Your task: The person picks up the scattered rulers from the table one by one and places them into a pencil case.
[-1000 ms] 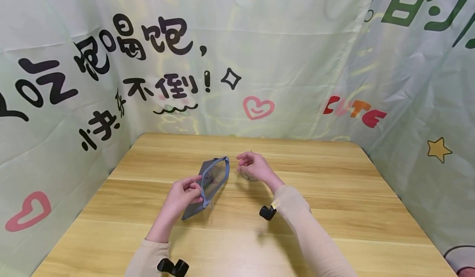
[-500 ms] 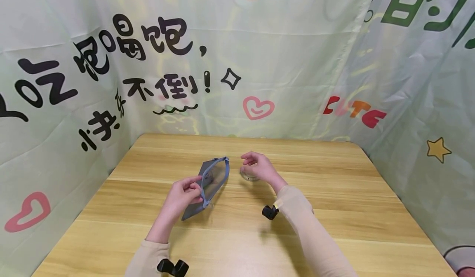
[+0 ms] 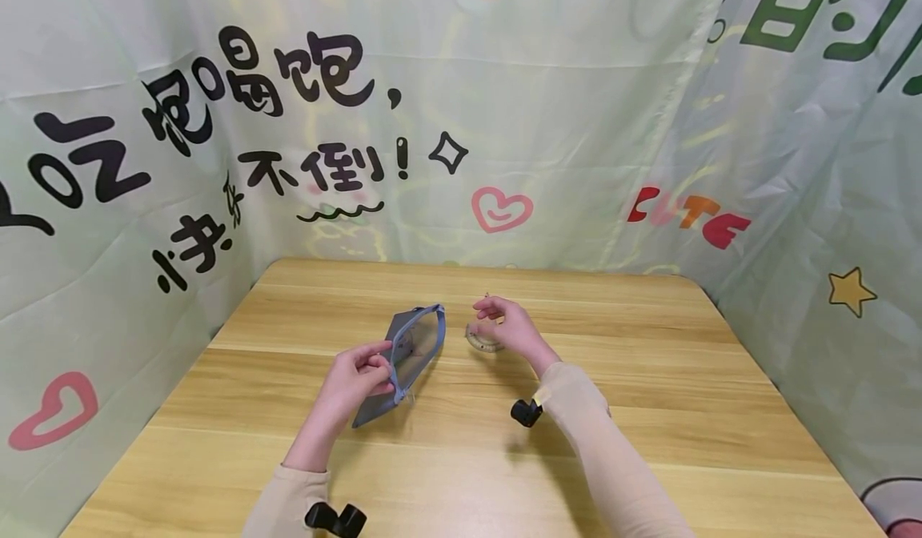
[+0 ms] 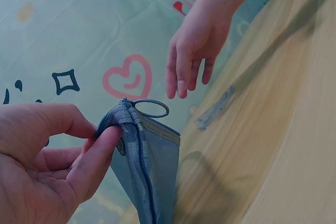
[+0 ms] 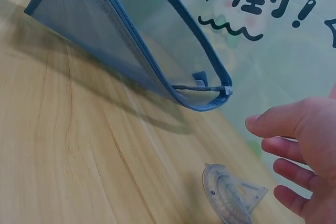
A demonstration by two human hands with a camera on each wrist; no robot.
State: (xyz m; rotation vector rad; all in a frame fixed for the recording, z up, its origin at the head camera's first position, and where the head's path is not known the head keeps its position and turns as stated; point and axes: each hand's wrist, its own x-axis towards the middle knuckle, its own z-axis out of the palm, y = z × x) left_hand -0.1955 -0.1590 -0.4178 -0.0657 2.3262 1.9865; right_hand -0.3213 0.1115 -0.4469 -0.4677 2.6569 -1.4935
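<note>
A blue mesh zip pouch stands tilted with its zipped mouth spread wide. My left hand pinches the near end of its edge between thumb and finger; in the left wrist view a ring pull sticks out there. Just right of the pouch, my right hand hovers with relaxed fingers and nothing in them. Below it on the table lies a clear plastic protractor, partly hidden by the hand in the head view. The right wrist view shows a clear set square against the protractor's right side.
A wood-grain table carries everything. Printed cloth hangs along its back and both sides. Each sleeve bears a small black camera, such as the right one.
My right hand has drawn back slightly to the right, away from the pouch, and more of the protractor shows beneath it. The left hand and pouch have stayed put.
</note>
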